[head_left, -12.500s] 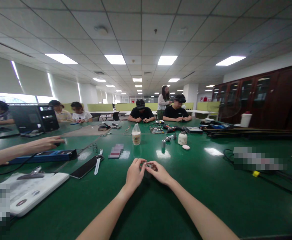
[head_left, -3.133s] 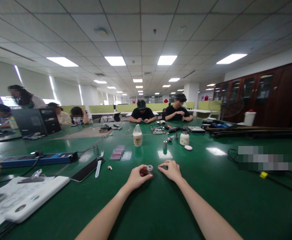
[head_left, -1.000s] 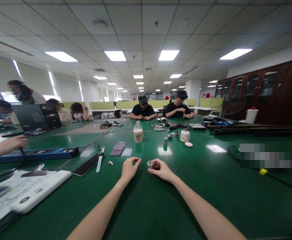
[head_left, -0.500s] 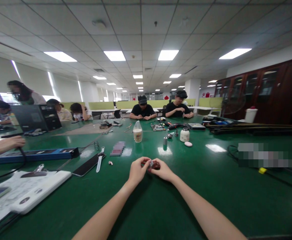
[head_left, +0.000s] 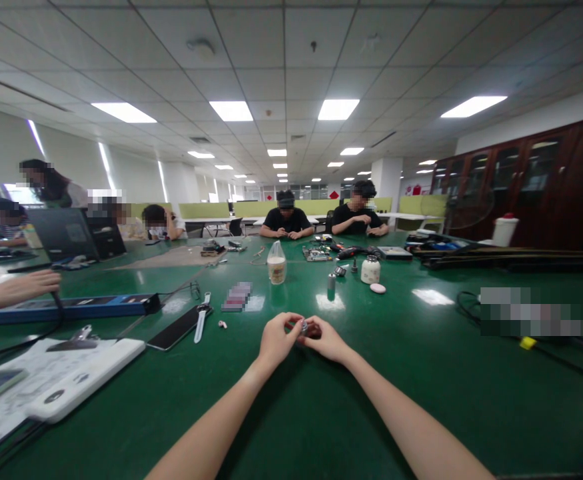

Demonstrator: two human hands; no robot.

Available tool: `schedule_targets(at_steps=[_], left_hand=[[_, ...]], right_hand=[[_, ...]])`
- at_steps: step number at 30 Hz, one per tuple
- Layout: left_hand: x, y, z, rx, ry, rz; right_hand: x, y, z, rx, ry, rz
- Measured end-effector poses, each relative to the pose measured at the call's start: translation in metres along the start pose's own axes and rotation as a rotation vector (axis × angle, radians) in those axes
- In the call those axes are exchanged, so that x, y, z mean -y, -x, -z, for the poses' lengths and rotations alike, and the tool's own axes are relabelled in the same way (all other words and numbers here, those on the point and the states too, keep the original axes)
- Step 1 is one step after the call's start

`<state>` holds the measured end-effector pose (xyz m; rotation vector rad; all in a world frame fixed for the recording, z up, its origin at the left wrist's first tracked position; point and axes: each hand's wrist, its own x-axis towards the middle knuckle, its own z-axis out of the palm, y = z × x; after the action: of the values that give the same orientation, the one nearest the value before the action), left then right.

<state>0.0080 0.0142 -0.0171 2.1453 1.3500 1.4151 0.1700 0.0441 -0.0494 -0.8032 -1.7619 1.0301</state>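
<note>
Both hands meet low over the green tabletop [head_left: 321, 413], the left hand [head_left: 277, 339] and right hand [head_left: 327, 339] pinching a small metal cylinder [head_left: 304, 326] between their fingertips. Left of them lie a wristwatch [head_left: 200, 320] and a dark phone [head_left: 177, 328].

- Near the hands, the green table [head_left: 321, 413] lies bare on the near side and out to the right.
- Far of the hands stand a plastic bottle [head_left: 276, 263], a small metal cylinder [head_left: 332, 281] and a white jar [head_left: 370, 270], with open gaps between them.
- To the left, a wristwatch [head_left: 201, 319], a dark phone [head_left: 178, 327] and a white board [head_left: 66, 380] block a sweep that way.
- To the far right, black cables [head_left: 546, 347] cross the table.
</note>
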Motion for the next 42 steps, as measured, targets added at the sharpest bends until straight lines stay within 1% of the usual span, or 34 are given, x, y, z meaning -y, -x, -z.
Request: schedule_targets(at_steps=[6,10,13,16,19,22,25,30,33,35,37,40,42], left_hand=[[0.001,0.001,-0.004,-0.007,0.022,0.049],[0.004,0.003,-0.004,0.014,0.074,0.082],[0.006,0.004,-0.002,0.06,0.152,0.113],[0.008,0.005,0.0,0.057,0.191,0.138],[0.009,0.005,0.0,0.048,0.182,0.155],[0.01,0.006,-0.001,0.058,0.157,0.148],[0.011,0.006,-0.003,0.06,0.156,0.137],[0.011,0.007,-0.002,0.073,0.141,0.129],[0.008,0.007,0.001,0.083,0.104,0.107],[0.006,0.008,0.002,0.092,0.079,0.095],[0.004,0.009,0.003,0.111,0.053,0.091],[0.003,0.01,0.003,0.123,0.001,0.067],[0.004,0.011,0.002,0.115,-0.032,0.021]], right_hand=[[0.0,0.001,-0.002,-0.008,-0.015,0.006],[0.002,-0.002,0.0,-0.004,-0.088,-0.032],[0.009,-0.004,0.004,-0.074,-0.112,-0.05],[0.017,-0.003,0.005,-0.154,0.014,0.004],[0.022,-0.003,0.004,-0.172,0.188,0.07],[0.022,-0.003,0.002,-0.2,0.288,0.087],[0.022,-0.004,0.002,-0.243,0.325,0.092],[0.024,-0.007,0.003,-0.256,0.335,0.161],[0.022,-0.01,0.008,-0.318,0.299,0.177],[0.018,-0.01,0.015,-0.371,0.335,0.152],[0.011,-0.008,0.024,-0.395,0.47,0.093],[0.001,-0.002,0.035,-0.362,0.736,-0.061],[-0.002,0.0,0.038,-0.329,0.841,-0.156]])
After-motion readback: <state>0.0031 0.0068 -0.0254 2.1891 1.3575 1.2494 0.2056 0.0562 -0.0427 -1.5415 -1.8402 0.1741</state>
